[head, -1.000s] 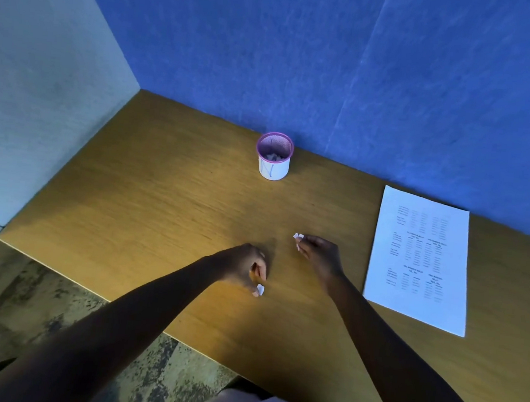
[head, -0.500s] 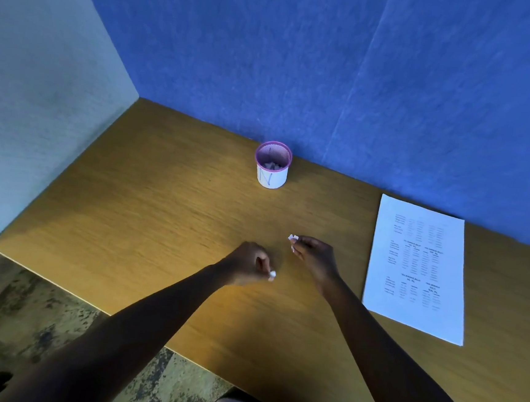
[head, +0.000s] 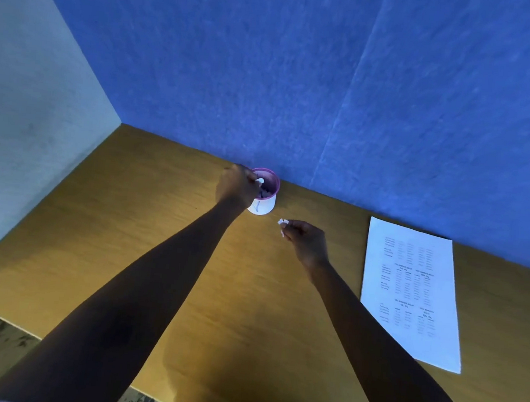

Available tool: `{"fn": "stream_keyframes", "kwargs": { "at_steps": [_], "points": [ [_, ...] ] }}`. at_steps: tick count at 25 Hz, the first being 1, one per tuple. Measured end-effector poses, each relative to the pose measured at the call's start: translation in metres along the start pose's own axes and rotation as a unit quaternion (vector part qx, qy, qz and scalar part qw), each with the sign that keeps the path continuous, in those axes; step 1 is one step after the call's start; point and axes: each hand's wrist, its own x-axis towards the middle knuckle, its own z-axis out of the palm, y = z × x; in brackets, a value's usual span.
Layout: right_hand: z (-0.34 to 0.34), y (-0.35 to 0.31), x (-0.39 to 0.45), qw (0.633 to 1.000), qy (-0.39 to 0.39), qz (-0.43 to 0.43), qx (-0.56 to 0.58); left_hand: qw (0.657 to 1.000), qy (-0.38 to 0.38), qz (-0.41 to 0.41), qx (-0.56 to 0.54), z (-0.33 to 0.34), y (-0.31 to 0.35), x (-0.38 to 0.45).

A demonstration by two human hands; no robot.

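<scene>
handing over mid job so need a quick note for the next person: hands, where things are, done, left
Left hand: pinches a paper scrap over the mouth of the cup, not yet let go.
Right hand: pinches a second scrap, right of the cup and nearer.
Cup: upright on the desk by the blue wall; scraps seem to lie inside. Printed sheet lies flat at the right.
Done: one scrap is at the cup.
Left: drop it in, then likely the second scrap.

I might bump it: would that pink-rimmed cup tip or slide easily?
Probably light: the cup is small and seems to hold only paper scraps. It likely slides rather than tips, being squat on the smooth desk.
</scene>
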Motion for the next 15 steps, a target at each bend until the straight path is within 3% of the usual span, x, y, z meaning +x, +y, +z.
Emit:
{"fn": "stream_keyframes", "kwargs": {
  "at_steps": [4,9,15],
  "points": [
    [0.003,-0.019,0.025,0.999,0.024,-0.023,-0.039,1.000,-0.014,0.003,-0.004,0.003,-0.012,0.011],
    [0.025,-0.047,0.060,0.993,0.045,-0.062,-0.087,0.992,0.051,0.011,-0.115,0.006,-0.020,-0.007],
    [0.052,-0.068,0.078,0.981,0.016,-0.111,-0.160,0.988,0.059,0.034,-0.137,0.004,-0.026,-0.024]
  ]
}}
